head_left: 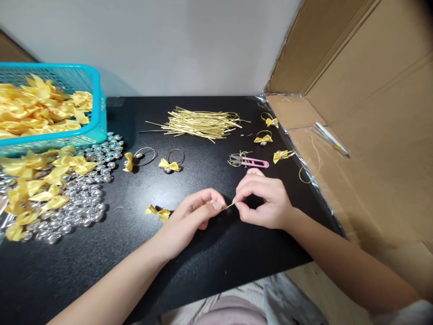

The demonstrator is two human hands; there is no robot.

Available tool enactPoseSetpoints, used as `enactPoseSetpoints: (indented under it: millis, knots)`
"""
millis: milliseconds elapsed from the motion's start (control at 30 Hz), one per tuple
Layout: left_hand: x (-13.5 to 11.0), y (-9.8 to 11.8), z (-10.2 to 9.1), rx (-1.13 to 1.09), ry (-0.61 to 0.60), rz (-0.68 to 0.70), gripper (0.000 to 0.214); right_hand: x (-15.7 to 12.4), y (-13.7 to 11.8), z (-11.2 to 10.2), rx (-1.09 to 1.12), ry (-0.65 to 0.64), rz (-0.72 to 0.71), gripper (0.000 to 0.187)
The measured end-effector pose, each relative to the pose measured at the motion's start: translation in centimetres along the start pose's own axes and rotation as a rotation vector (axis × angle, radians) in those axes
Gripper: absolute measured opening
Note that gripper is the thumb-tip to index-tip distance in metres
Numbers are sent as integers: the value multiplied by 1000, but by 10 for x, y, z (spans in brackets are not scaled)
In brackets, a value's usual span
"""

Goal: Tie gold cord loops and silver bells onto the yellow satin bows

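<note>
A thin gold cord [229,206] is stretched between my two hands above the black table. My left hand [196,210] pinches one end between thumb and fingers. At the other end, the thumb and forefinger of my right hand [262,198] close on the cord. Just left of my left hand lies a yellow ribbon bow [158,212], partly hidden by that hand. Pink-handled thread snips [250,161] rest beyond my right hand, with bits of cord around them. Two bows with bells and cord loops, one of them a bow [169,165], lie further back.
A turquoise basket [98,108] of yellow bows stands at the back left. Silver bells [81,203] and loose bows [25,164] spread before it. A bundle of gold cords [203,123] lies at the back. Tweezers [329,139] rest on cardboard [365,180] at right, near several finished-looking bows [263,139].
</note>
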State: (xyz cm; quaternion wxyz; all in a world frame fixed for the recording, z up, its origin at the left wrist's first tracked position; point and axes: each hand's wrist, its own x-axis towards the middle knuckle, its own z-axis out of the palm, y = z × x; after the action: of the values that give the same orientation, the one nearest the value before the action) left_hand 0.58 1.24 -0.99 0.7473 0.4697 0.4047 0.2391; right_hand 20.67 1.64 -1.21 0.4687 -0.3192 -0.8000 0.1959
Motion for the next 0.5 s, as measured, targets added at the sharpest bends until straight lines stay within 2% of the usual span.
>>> enactPoseSetpoints:
  millis: [133,333,500]
  knots:
    - [0,3,2,-49,4,-42,40,0,-2,1,32,-13,1,13]
    - [2,6,4,-2,3,-25,22,-1,-2,3,34,-55,2,10]
    - [3,4,3,25,42,-18,18,-1,-3,1,31,-80,23,9]
